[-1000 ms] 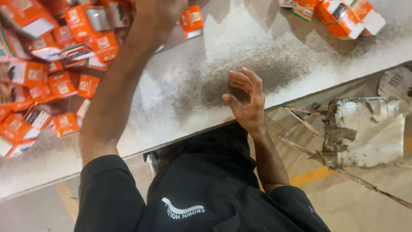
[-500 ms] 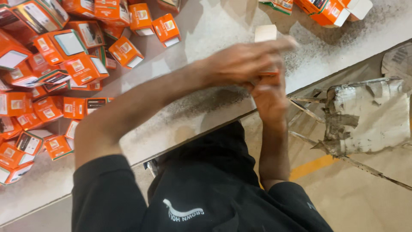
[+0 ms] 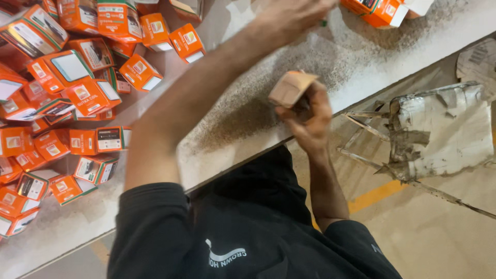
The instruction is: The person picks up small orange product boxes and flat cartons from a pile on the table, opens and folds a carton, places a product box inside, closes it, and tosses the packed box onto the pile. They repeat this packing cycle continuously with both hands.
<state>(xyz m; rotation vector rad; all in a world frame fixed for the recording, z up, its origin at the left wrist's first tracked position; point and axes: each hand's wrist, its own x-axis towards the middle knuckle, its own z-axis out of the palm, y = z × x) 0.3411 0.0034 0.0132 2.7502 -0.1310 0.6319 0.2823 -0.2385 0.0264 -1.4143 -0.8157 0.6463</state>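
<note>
Since half a second ago the hands have parted: the left hand point(image 3: 292, 18) has swung out across the white table point(image 3: 361, 67) toward the far orange boxes point(image 3: 385, 10), its fingers out of sight, so I cannot tell their state. Nearer the body, the right hand point(image 3: 309, 118) pinches a small folded carton point(image 3: 290, 88), tilted, sticking up-left above its fingertips at the table's edge.

The left hand point(image 3: 294, 18) has left the right hand point(image 3: 309, 121), reaching away.
</note>
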